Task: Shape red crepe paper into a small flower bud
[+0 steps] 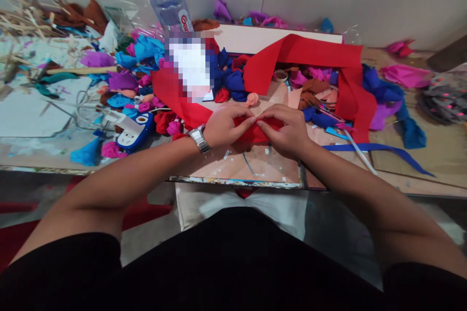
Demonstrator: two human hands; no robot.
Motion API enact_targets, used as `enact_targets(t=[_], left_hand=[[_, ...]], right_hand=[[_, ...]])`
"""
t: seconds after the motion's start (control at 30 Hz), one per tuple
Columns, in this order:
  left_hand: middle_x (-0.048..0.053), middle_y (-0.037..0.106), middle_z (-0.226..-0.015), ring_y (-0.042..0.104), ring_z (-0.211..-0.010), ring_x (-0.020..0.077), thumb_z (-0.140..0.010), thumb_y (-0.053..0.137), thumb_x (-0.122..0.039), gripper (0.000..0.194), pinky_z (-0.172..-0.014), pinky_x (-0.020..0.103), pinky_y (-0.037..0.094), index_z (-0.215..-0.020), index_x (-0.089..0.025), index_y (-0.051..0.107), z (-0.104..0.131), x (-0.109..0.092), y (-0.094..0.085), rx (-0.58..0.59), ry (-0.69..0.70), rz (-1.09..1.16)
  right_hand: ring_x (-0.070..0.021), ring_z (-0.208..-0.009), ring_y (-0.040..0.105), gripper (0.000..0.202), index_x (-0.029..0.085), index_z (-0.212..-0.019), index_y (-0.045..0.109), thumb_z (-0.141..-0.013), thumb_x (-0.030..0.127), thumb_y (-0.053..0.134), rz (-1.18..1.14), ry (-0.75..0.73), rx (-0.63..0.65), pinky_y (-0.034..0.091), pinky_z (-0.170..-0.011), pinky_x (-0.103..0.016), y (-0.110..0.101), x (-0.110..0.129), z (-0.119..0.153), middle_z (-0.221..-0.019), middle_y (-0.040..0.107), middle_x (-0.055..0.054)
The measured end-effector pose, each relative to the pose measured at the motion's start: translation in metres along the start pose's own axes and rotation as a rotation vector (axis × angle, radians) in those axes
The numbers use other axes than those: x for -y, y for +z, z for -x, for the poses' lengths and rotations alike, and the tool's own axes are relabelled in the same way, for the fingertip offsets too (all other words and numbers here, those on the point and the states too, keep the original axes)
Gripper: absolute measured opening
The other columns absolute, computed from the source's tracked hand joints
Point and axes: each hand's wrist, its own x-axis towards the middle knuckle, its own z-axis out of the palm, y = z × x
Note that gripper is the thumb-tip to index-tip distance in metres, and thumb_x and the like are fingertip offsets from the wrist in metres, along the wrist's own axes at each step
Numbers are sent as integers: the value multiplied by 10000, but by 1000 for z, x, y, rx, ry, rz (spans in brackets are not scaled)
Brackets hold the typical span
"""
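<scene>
My left hand (226, 126), with a metal watch on the wrist, pinches a piece of red crepe paper (251, 139) between thumb and forefinger. Opposite it, my right hand (288, 129) pinches the same paper, so both thumb tips nearly meet over it just above the table (270, 165). A red strip (182, 107) runs from behind my left hand toward the back left; whether it joins the held piece is hidden. Beyond my fingers sits a small peach paper rosette (251, 99).
Another long red strip (302, 51) loops across the right. Crumpled coloured paper flowers (149, 48) are heaped at left. A clear bottle (170, 7) stands behind a pixelated bright patch. A blue-and-white power strip (135, 131) lies left; a blue ribbon (386, 148) lies right.
</scene>
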Motion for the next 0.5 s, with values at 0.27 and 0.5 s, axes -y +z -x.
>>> enact_targets(t=[0.27, 0.5], left_hand=[[74, 851, -1000, 744, -940, 229, -1066, 587, -511, 389, -927, 400, 506, -993, -223, 838, 1, -3, 2, -14, -6, -55], [78, 835, -962, 708, -939, 256, -1062, 583, -542, 409, -965, 446, 480, -1009, -236, 849, 3, -2, 4, -41, 14, -164]], right_hand=[[-230, -912, 740, 91, 250, -885, 770, -941, 322, 760, -118, 104, -15, 576, -872, -387, 4, 1, -2, -946, 811, -38], [-212, -907, 689, 152, 229, -885, 744, -923, 376, 752, -249, 314, 6, 554, -870, -360, 12, 2, 0, -949, 780, -33]])
